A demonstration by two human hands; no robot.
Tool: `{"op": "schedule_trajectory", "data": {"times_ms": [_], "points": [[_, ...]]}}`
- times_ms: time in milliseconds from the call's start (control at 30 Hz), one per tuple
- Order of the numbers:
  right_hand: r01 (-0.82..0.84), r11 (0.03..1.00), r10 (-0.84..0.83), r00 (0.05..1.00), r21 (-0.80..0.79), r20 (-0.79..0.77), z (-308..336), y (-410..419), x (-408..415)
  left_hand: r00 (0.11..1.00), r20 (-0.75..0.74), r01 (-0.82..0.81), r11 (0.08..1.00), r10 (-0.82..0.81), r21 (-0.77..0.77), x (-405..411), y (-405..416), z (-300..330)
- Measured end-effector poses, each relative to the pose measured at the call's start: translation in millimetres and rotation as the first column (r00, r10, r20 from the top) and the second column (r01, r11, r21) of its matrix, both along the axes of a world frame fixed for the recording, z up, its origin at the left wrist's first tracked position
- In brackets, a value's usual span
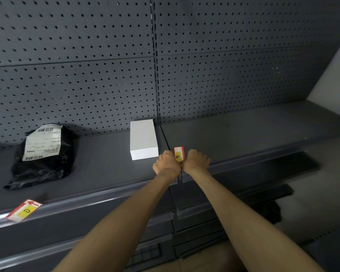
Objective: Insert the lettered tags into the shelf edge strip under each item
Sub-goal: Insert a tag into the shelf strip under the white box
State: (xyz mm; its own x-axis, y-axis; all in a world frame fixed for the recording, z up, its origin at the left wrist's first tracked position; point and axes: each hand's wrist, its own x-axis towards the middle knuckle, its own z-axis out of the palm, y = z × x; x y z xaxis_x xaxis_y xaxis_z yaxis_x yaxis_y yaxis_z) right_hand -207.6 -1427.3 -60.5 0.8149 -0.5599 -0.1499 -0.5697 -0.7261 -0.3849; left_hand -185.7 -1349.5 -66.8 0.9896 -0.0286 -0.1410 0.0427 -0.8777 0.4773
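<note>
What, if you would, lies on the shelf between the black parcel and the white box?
Nothing: in the head view the shelf is bare between the black parcel and the white box. The E tag sits right of the box.

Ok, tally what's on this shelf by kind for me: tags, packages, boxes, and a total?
Lettered tags: 2, the D tag lying at the shelf's front edge, and the E tag held between the left hand and right hand.
Black bagged parcels: 1, the black parcel.
White boxes: 1, the white box.
Total: 4.
</note>
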Motion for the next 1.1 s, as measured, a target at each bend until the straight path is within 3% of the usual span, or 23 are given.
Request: {"op": "schedule_trajectory", "data": {"times_ms": [300,400,500,667,900,1100], "points": [[0.046,0.995,-0.055,0.993,0.084,0.102,-0.1,8.0,0.7,0.996,-0.054,-0.077,0.982,0.068,-0.174,-3.7,7.6,-1.3],[0.04,0.996,-0.047,0.994,0.074,0.101,3.0,10.9,0.3,0.999,-0.036,-0.021,0.976,0.013,-0.217,-5.4,15.7,2.0],[-0.025,1.0,0.021,0.984,0.017,0.176,8.9,6.4,-3.5,0.991,0.104,0.108,0.964,-0.084,-0.242,-12.6,30.7,12.0],[-0.303,0.95,0.307,0.877,-0.071,0.37,17.9,-2.9,-22.3,0.886,0.383,0.292,0.956,-0.262,-0.021,-30.9,92.8,12.3],[-0.659,0.739,0.663,0.676,-0.14,0.322,18.0,29.5,-41.4,0.8,0.485,0.31,0.936,-0.352,0.169,-58.3,165.8,-12.0],[-0.72,0.687,0.7,0.617,-0.102,0.358,22.3,46.9,-47.2,0.802,0.448,0.3,0.915,-0.396,0.272,-76.6,170.2,-27.0]]}}
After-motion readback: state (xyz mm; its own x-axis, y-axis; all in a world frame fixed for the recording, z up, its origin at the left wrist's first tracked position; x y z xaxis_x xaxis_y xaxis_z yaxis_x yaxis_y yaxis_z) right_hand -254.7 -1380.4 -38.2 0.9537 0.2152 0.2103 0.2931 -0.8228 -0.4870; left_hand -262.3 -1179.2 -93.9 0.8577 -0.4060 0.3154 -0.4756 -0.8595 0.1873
